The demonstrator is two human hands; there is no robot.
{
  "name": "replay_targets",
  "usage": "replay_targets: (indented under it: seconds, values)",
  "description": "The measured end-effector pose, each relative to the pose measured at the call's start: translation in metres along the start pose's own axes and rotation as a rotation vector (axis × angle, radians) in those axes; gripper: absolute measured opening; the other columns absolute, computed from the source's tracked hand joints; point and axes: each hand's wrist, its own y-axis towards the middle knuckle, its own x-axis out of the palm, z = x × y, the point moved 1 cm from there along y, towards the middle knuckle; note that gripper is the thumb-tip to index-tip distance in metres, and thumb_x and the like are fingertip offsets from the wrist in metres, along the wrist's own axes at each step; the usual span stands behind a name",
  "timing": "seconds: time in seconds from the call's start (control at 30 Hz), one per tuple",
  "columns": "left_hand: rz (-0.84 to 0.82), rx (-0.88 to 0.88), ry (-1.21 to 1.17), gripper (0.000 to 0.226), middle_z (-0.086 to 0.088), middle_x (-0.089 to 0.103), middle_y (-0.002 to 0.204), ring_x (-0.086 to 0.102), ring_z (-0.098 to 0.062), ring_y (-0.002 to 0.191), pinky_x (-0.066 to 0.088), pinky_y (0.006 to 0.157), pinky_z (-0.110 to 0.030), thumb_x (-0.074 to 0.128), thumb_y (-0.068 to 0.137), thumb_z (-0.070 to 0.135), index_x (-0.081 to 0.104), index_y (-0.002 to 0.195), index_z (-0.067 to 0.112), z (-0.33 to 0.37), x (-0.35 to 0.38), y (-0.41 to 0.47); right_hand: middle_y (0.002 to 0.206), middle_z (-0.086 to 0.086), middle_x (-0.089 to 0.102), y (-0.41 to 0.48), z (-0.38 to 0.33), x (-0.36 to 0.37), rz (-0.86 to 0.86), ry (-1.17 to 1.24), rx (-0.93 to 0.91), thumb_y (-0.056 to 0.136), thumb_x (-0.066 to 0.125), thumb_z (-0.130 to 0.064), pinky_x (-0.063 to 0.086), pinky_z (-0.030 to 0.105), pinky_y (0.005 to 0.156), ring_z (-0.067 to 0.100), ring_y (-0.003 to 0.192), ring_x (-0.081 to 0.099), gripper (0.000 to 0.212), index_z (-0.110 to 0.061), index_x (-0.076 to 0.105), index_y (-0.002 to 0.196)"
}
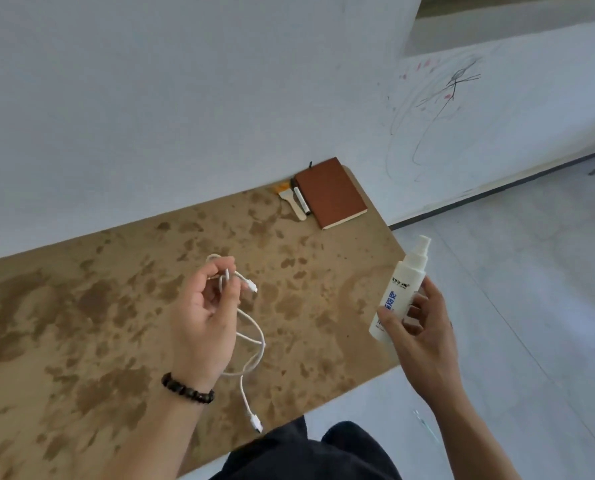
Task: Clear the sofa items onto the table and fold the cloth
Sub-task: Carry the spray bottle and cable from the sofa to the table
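Observation:
My left hand is raised over the brown mottled table and pinches a looped white cable. The cable's loose end with a plug hangs down toward the near table edge. My right hand holds a white spray bottle upright, just beyond the table's right edge. The bottle has blue lettering and a clear cap. No sofa or cloth is in view.
At the table's far right corner lie a brown notebook, a marker and a small brush. A white wall with scribbles runs behind. Grey floor lies to the right. My dark trousers show at the bottom.

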Motion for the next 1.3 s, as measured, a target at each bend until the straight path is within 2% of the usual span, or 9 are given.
replay_targets:
  seconds: [0.17, 0.43, 0.57, 0.73, 0.8, 0.9, 1.07, 1.2, 1.3]
  values:
    - [-0.058, 0.077, 0.004, 0.014, 0.005, 0.070, 0.080, 0.062, -0.005, 0.072, 0.050, 0.071, -0.020, 0.056, 0.094, 0.004, 0.061, 0.106, 0.010, 0.006, 0.050, 0.108, 0.115, -0.009, 0.060, 0.094, -0.022, 0.022, -0.018, -0.030, 0.006, 0.085, 0.073, -0.025, 0.055, 0.027, 0.078, 0.000, 0.097, 0.062, 0.071, -0.033, 0.034, 0.144]
    - [0.054, 0.303, 0.047, 0.017, -0.009, 0.065, 0.106, 0.069, -0.012, 0.085, 0.055, 0.076, -0.030, 0.056, 0.092, 0.006, 0.059, 0.109, 0.001, 0.023, 0.122, 0.240, 0.116, -0.010, 0.058, 0.232, -0.024, 0.079, -0.175, -0.042, 0.024, 0.086, 0.071, -0.028, 0.050, 0.019, 0.076, 0.002, 0.099, 0.060, 0.065, -0.028, 0.038, 0.142]
    - [0.116, 0.103, 0.076, 0.029, 0.002, 0.065, 0.103, 0.070, -0.014, 0.086, 0.056, 0.078, -0.030, 0.055, 0.093, 0.009, 0.050, 0.121, 0.017, -0.041, 0.156, 0.281, 0.117, -0.012, 0.057, 0.305, -0.009, 0.117, -0.269, -0.093, 0.032, 0.087, 0.070, -0.031, 0.052, 0.024, 0.081, 0.001, 0.100, 0.059, 0.067, -0.027, 0.036, 0.144]
    - [-0.001, -0.545, 0.343, 0.040, 0.000, 0.062, 0.117, 0.066, -0.007, 0.081, 0.050, 0.068, -0.013, 0.055, 0.094, 0.013, 0.046, 0.133, 0.015, -0.169, 0.184, 0.300, 0.116, -0.003, 0.055, 0.368, 0.026, 0.163, -0.380, -0.264, 0.037, 0.084, 0.070, -0.032, 0.039, 0.026, 0.084, 0.010, 0.107, 0.049, 0.071, -0.025, 0.035, 0.146]
    - [-0.045, -0.670, 0.411, 0.047, -0.006, 0.060, 0.123, 0.067, -0.019, 0.092, 0.055, 0.079, -0.026, 0.057, 0.091, 0.010, 0.047, 0.137, 0.013, -0.204, 0.183, 0.299, 0.113, -0.002, 0.057, 0.384, 0.037, 0.179, -0.441, -0.320, 0.031, 0.083, 0.070, -0.033, 0.037, 0.027, 0.085, 0.014, 0.110, 0.046, 0.071, -0.024, 0.037, 0.145]
    - [-0.102, -0.676, 0.531, 0.044, -0.007, 0.057, 0.128, 0.059, -0.024, 0.111, 0.047, 0.097, -0.033, 0.055, 0.090, 0.010, 0.053, 0.134, 0.013, -0.224, 0.184, 0.303, 0.112, 0.000, 0.058, 0.401, 0.046, 0.200, -0.520, -0.391, 0.023, 0.081, 0.070, -0.036, 0.043, 0.030, 0.085, 0.015, 0.105, 0.050, 0.071, -0.025, 0.039, 0.143]
    - [-0.286, -0.584, 0.516, 0.051, -0.001, 0.060, 0.118, 0.059, -0.018, 0.105, 0.047, 0.091, -0.029, 0.052, 0.092, 0.012, 0.043, 0.141, 0.021, -0.225, 0.192, 0.313, 0.111, -0.007, 0.062, 0.415, 0.043, 0.226, -0.565, -0.340, -0.022, 0.079, 0.075, -0.033, 0.050, 0.026, 0.082, 0.011, 0.096, 0.060, 0.067, -0.023, 0.043, 0.137]
    - [-0.129, -0.519, 0.567, 0.062, 0.001, 0.055, 0.104, 0.058, -0.019, 0.098, 0.050, 0.089, -0.035, 0.060, 0.088, 0.017, 0.033, 0.144, 0.018, -0.223, 0.188, 0.307, 0.106, -0.010, 0.060, 0.417, 0.039, 0.245, -0.615, -0.249, -0.057, 0.079, 0.078, -0.025, 0.045, 0.013, 0.071, 0.002, 0.085, 0.059, 0.062, -0.020, 0.044, 0.131]
    - [-0.035, -0.557, 0.713, 0.072, -0.007, 0.046, 0.134, 0.046, -0.025, 0.122, 0.042, 0.097, -0.037, 0.064, 0.086, 0.035, 0.027, 0.146, 0.015, -0.223, 0.179, 0.289, 0.109, -0.010, 0.059, 0.412, 0.038, 0.258, -0.648, -0.237, -0.136, 0.081, 0.077, -0.020, 0.051, 0.025, 0.082, 0.009, 0.095, 0.059, 0.060, -0.016, 0.044, 0.131]
